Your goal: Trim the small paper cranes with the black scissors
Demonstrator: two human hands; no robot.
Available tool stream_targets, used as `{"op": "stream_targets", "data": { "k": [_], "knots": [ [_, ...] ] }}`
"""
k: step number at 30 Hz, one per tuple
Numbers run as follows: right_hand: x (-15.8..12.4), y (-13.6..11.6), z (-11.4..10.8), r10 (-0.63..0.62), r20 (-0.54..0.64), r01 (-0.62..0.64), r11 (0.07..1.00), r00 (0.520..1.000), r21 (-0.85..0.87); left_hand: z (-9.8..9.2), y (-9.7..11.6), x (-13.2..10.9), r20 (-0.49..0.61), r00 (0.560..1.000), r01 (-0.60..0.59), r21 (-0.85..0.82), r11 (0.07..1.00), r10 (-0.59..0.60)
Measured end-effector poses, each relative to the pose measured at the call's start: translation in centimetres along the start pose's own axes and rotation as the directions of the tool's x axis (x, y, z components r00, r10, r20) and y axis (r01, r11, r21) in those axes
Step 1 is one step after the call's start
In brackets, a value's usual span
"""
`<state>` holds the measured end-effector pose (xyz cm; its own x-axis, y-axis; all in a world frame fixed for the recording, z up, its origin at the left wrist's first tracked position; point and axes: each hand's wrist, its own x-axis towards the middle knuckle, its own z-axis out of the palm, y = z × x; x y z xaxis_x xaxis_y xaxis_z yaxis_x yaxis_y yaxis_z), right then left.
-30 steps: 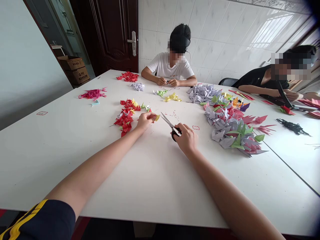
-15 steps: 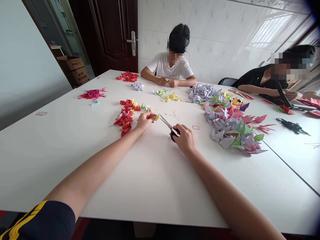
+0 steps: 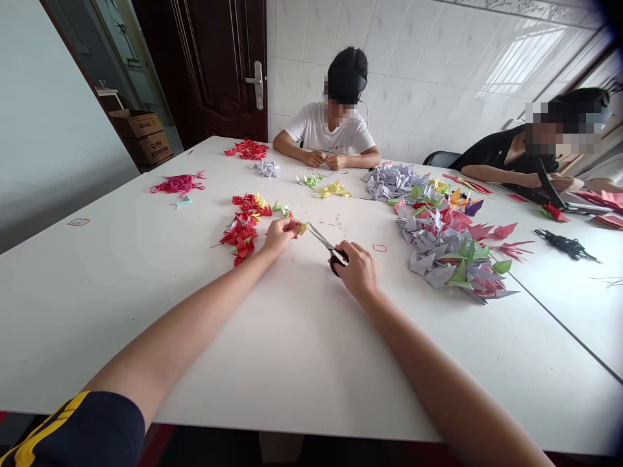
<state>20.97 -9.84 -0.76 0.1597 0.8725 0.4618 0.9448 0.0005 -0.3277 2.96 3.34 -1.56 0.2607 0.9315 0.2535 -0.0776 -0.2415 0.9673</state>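
Note:
My left hand [image 3: 280, 235] pinches a small yellow paper piece [image 3: 302, 228] between its fingertips. My right hand [image 3: 357, 271] grips black-handled scissors [image 3: 326, 245], whose narrow steel blades point left. Their tips reach the yellow piece, though I cannot tell if they cut it. Just left of my left hand lies a heap of red folded paper cranes [image 3: 241, 232], with a few yellow and green ones at its top end. To the right of my right hand spreads a large pile of lavender, green and pink paper cranes [image 3: 448, 243].
The white table [image 3: 146, 311] holds more paper heaps and tiny scraps near my hands. A person in a white shirt [image 3: 331, 130] works at the far end, and a person in black [image 3: 501, 155] handles dark scissors at the right. Cardboard boxes [image 3: 139, 136] stand beyond the table.
The scissors have shifted left, bringing their blade tips from just short of the yellow piece up to it. My left hand has barely moved.

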Motion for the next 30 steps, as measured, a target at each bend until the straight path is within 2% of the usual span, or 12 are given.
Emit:
{"op": "stream_targets", "data": {
  "k": [9,30],
  "knots": [
    [-0.08,0.11,0.22,-0.037,0.045,0.037,0.999,0.998,0.016,0.00,-0.18,-0.05,-0.021,1.000,-0.017,0.043,0.999,0.018],
    [-0.18,0.14,0.56,-0.063,0.034,0.063,0.998,0.997,-0.011,0.09,0.00,-0.12,-0.018,1.000,-0.020,0.099,0.995,0.022]
  ]
}}
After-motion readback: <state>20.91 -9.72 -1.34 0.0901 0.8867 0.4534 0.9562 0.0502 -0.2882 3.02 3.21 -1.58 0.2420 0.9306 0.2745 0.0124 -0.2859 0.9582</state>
